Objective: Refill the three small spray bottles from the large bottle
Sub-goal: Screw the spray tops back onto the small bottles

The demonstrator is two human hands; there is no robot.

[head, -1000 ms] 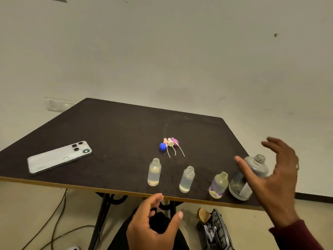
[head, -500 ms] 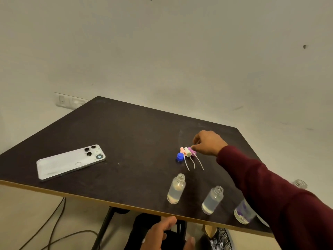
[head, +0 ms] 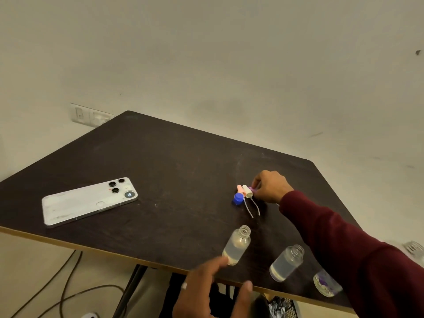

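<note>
At the near bench (head: 160,180) edge, the left hand (head: 206,292) has risen, its grip wide, index fingertip touching the nearest small bottle (head: 236,246). Beyond that bottle, the right hand (head: 270,187) remains at the spray caps (head: 244,191), grip narrow on the purple one. Right of the bottle, the large bottle's neck (head: 414,247) shows past the sleeve.

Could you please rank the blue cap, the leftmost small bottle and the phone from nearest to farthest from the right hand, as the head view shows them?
From the right hand:
1. Blue cap, just left of the fingers.
2. Leftmost small bottle, at the near edge, by the left hand.
3. Phone, far left on the table.
</note>
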